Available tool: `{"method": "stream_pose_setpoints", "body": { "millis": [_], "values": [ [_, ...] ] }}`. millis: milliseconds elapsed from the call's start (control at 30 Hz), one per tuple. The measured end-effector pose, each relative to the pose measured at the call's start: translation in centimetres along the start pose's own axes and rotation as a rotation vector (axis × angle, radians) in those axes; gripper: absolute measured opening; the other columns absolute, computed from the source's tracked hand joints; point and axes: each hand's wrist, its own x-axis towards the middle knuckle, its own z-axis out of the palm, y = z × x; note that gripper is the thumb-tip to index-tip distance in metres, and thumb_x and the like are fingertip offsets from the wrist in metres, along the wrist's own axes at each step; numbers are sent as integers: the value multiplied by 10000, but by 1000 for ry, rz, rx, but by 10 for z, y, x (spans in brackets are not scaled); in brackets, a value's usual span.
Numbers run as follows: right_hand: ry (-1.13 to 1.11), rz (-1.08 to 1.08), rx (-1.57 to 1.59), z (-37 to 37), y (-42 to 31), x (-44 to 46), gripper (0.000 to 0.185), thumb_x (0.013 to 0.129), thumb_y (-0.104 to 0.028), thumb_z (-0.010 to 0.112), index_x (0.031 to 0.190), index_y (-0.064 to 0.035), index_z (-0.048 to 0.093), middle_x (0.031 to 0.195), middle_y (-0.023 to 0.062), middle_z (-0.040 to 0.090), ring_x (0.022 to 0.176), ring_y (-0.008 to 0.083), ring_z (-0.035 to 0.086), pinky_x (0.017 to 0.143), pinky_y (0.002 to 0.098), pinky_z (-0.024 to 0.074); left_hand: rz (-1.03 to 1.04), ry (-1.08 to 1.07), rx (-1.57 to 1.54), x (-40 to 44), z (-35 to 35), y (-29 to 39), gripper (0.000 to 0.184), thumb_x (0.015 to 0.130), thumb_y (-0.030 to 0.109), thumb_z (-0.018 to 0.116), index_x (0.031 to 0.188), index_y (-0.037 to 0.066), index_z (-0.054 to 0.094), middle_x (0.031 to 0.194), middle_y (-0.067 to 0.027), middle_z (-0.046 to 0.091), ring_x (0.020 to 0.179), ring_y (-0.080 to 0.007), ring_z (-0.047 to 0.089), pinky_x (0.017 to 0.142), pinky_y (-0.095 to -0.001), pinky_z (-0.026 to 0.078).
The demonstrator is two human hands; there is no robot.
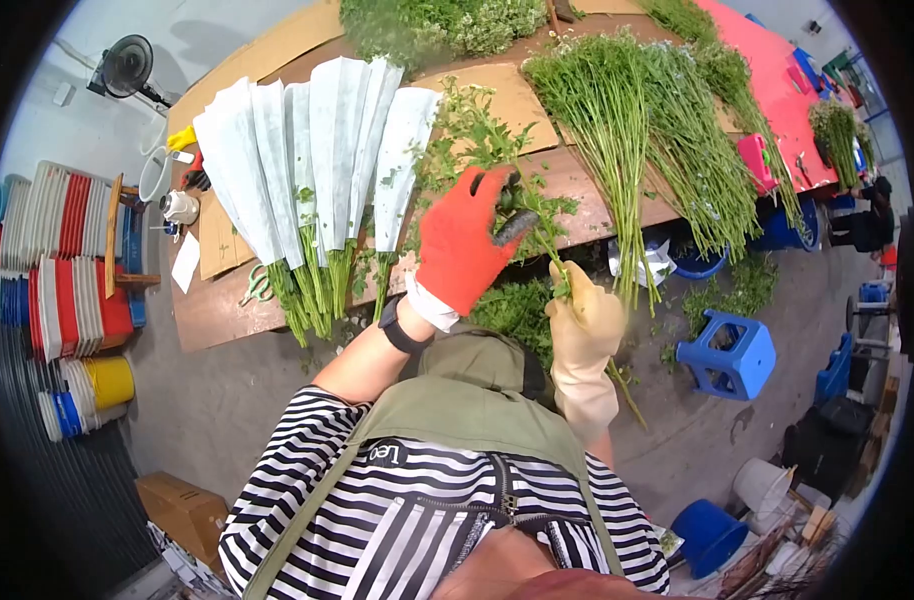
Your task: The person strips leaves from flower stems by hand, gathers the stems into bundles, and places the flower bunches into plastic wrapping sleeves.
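My right hand, in a cream rubber glove, is closed around a long leafy flower stem. The stem leans up and left toward small white blossoms, and its bare lower end sticks out below the glove. Beside its upper part is my left hand, in a red glove with dark fingertips. The thumb and fingers there are curved but apart, with a gap between them. Left of the red glove, several flower bunches in white paper sleeves lie on the brown table, green stems toward me.
Loose bundles of green flower stems lie to the right, their ends hanging past the table edge. Green-handled scissors rest at the left. A blue stool stands on the floor at right. Cut greenery is heaped below the table.
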Motion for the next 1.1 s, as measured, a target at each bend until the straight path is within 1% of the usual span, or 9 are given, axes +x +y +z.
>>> {"method": "stream_pose_setpoints", "body": {
  "millis": [167,300,400,467,633,767,900,1000,1100],
  "values": [
    [11,-68,3,-2,-4,-3,535,623,-18,772,1153,-57,712,768,65,618,671,272,579,655,380,455,80,-30,112,0,-3,-7,314,788,70,773,1087,106,683,1014,-110,685,814,-337,687,695,-378,540],
    [73,-51,1,-3,-11,-4,284,771,-81,815,1046,-67,746,770,59,647,633,249,577,625,365,448,-28,255,-13,21,-6,-36,203,809,5,693,1000,74,704,903,-124,701,798,-335,691,715,-371,547],
    [118,7,-14,-6,0,-12,240,801,-102,824,1029,-66,755,716,57,655,612,240,572,611,363,450,-58,382,96,35,-32,-71,203,810,6,703,1004,68,712,941,-144,721,817,-313,709,727,-366,546],
    [112,189,190,-10,1,-13,202,825,-22,782,1025,-38,760,635,53,665,524,196,590,557,334,455,-89,459,157,39,-46,-81,177,818,13,708,989,61,714,937,-138,724,823,-308,711,730,-365,545],
    [143,277,358,-8,13,-12,181,842,37,732,1016,-5,757,576,56,657,465,156,611,516,298,450,-260,237,-37,18,-45,-105,135,864,56,683,987,51,738,894,-138,746,795,-290,720,740,-351,549],
    [146,264,372,-7,13,-10,181,844,34,733,1018,-7,756,558,44,644,479,148,621,516,299,447,-269,-92,-91,-6,-24,-112,269,874,54,663,1131,77,740,999,-114,736,882,-296,696,837,-351,547],
    [137,351,458,-6,10,-12,200,831,64,688,1005,-9,751,561,30,654,473,146,626,528,278,468,-189,-208,-160,-7,-31,-95,324,880,70,678,1203,57,703,1064,-140,711,971,-327,673,898,-368,529],
    [117,351,495,-2,18,-21,257,798,97,645,1013,-8,738,627,31,694,479,147,641,537,266,488,-356,-336,-98,-2,-38,-88,336,888,82,690,1223,44,690,1077,-139,712,950,-294,676,881,-364,528],
    [80,349,473,-3,18,-23,307,769,116,616,1029,-4,725,709,35,730,502,146,662,548,267,505,-161,-73,-351,-2,-33,-66,297,905,89,694,1197,34,701,1044,-94,724,878,-221,675,829,-347,531]
  ]
}}
